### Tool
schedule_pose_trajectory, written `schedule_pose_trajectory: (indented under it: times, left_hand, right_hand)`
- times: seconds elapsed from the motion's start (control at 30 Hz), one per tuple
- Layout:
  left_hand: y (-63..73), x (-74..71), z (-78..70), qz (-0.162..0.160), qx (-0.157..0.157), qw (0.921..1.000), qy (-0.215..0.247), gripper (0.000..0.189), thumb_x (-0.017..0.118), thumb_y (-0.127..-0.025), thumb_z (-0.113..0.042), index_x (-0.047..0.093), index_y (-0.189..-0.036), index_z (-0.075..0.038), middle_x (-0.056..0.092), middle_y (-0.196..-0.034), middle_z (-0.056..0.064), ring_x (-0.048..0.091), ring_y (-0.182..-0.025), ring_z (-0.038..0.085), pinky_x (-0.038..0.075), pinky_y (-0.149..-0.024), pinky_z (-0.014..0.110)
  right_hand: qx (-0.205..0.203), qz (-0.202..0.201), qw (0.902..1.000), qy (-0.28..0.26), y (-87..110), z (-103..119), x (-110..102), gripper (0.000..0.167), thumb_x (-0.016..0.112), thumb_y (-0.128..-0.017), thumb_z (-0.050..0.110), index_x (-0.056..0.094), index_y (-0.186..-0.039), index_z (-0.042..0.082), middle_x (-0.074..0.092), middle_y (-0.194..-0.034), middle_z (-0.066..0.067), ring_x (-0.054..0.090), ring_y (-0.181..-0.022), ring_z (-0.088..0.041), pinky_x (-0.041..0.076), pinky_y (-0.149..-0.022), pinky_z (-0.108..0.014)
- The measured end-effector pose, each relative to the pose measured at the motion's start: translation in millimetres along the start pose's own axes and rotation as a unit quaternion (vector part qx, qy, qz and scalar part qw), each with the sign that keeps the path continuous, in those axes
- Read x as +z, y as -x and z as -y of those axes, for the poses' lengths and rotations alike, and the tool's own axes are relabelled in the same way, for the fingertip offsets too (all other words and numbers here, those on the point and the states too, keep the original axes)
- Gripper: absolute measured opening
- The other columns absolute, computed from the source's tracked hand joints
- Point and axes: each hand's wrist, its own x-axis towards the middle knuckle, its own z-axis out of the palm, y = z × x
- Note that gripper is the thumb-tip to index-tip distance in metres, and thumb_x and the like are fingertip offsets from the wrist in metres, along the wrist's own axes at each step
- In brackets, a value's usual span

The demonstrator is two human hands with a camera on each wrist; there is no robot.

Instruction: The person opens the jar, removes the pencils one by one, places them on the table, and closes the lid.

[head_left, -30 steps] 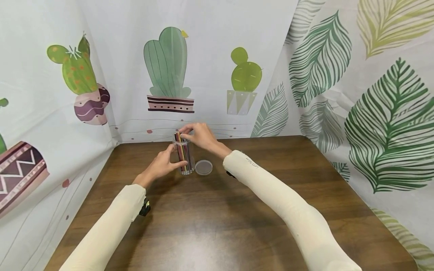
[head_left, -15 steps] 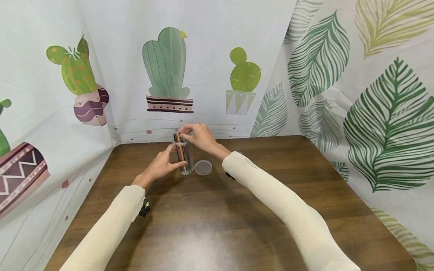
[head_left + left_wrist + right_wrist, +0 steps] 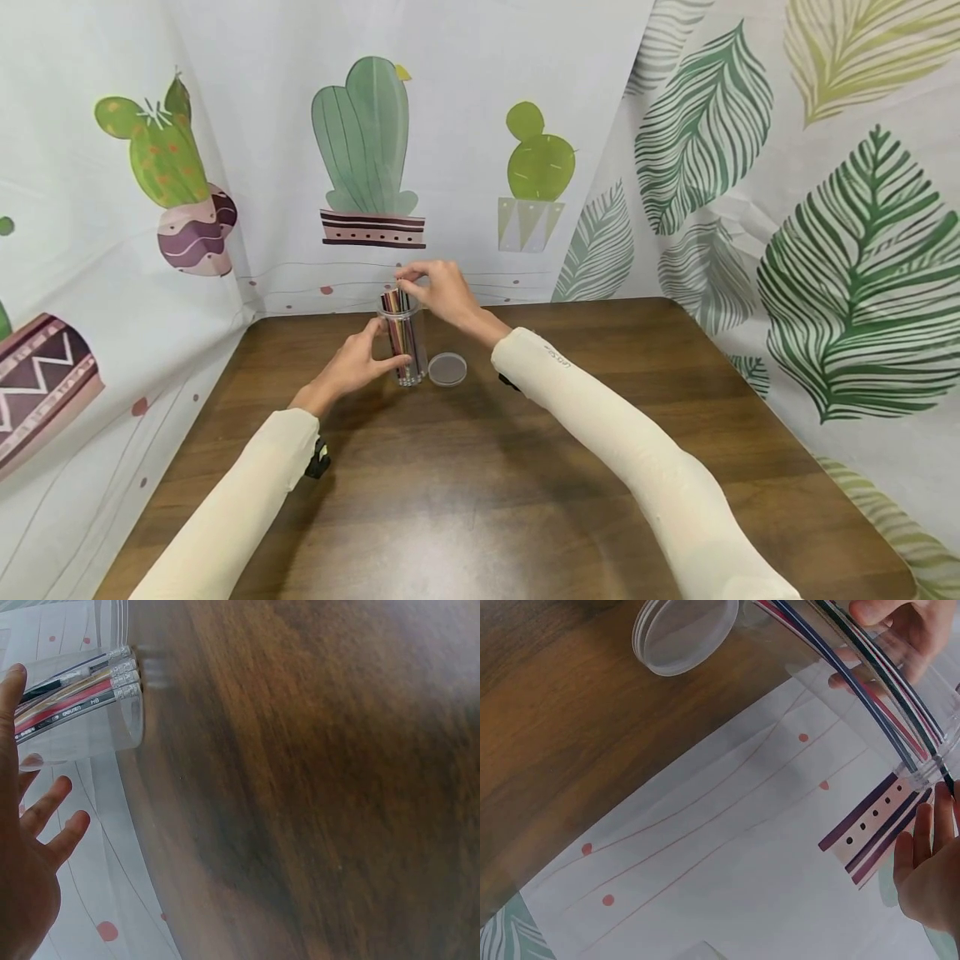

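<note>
My right sleeve (image 3: 607, 425) bears writing too small to read. On the brown wood-grain bench (image 3: 450, 475), towards eleven o'clock, my left hand (image 3: 351, 364) holds the upright clear jar (image 3: 418, 346) of pencils (image 3: 400, 333), one marked "HB"; its lid (image 3: 447, 369) lies at the jar's four o'clock. My right hand (image 3: 444, 293) pinches a pencil (image 3: 948, 782) above. Cactus-and-leaf hangings (image 3: 457, 92) rise behind.

left arm (image 3: 232, 504) extended | left fingers (image 3: 392, 364) spread, cupped | right arm (image 3: 618, 437) extended | right fingers (image 3: 412, 269) higher, pinching

The left wrist view cuts off the top of the jar (image 3: 101, 729). Writing (image 3: 557, 358) on the right sleeve (image 3: 607, 417) seems too small to read.
</note>
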Motion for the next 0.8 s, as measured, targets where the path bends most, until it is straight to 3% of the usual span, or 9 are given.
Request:
schedule_pose_trajectory:
  times: [0.13,0.33,0.47,0.63,0.8]
  left_hand:
    - [-0.5,-0.1,0.4,-0.001,0.001,1.0000,-0.002,0.093,0.077,-0.089,-0.059,0.036,-0.154,-0.008,0.057,-0.145,0.021,0.053,-0.135,0.041,0.042,-0.108,0.063]
    - [-0.3,-0.7,0.4,0.001,-0.001,1.0000,0.000,0.092,0.076,-0.089,-0.059,0.036,-0.154,-0.009,0.057,-0.146,0.020,0.052,-0.137,0.041,0.042,-0.109,0.064]
    - [0.4,-1.0,-0.1,0.002,-0.001,1.0000,-0.004,0.094,0.076,-0.089,-0.059,0.034,-0.156,-0.008,0.056,-0.146,0.022,0.052,-0.136,0.042,0.042,-0.108,0.064]
    - [-0.2,-0.7,0.1,0.000,0.000,1.0000,-0.003,0.092,0.077,-0.090,-0.057,0.035,-0.155,-0.008,0.056,-0.146,0.022,0.052,-0.136,0.042,0.042,-0.108,0.064]
    - [-0.8,-0.6,0.0,0.000,0.001,1.0000,-0.004,0.093,0.077,-0.089,-0.057,0.035,-0.155,-0.008,0.056,-0.146,0.023,0.052,-0.136,0.045,0.042,-0.109,0.064]
  right_hand:
    - [-0.013,-0.007,0.9999,0.001,-4.1,1,-3,0.017,0.072,-0.100,0.018,0.080,-0.112,0.009,0.079,-0.107,-0.005,0.028,-0.044,-0.003,0.032,-0.049,-0.020]
    - [-0.014,-0.020,0.9997,0.002,-9.4,5,-12,0.016,0.073,-0.100,0.017,0.080,-0.111,0.008,0.079,-0.105,-0.006,0.024,-0.042,-0.004,0.028,-0.044,-0.019]
    - [-0.012,-0.030,0.9995,-0.002,-14.0,8,-20,0.016,0.074,-0.099,0.018,0.080,-0.111,0.009,0.080,-0.105,-0.004,0.039,-0.053,0.004,0.032,-0.049,-0.018]
    - [-0.005,-0.038,0.9991,-0.015,-20.7,12,-32,0.018,0.073,-0.100,0.018,0.080,-0.114,0.008,0.079,-0.108,-0.005,0.041,-0.052,-0.008,0.030,-0.049,-0.021]
    - [-0.013,-0.055,0.9982,-0.019,-28.8,15,-46,0.018,0.073,-0.100,0.017,0.080,-0.113,0.008,0.079,-0.108,-0.005,0.063,-0.069,-0.010,0.033,-0.050,-0.021]
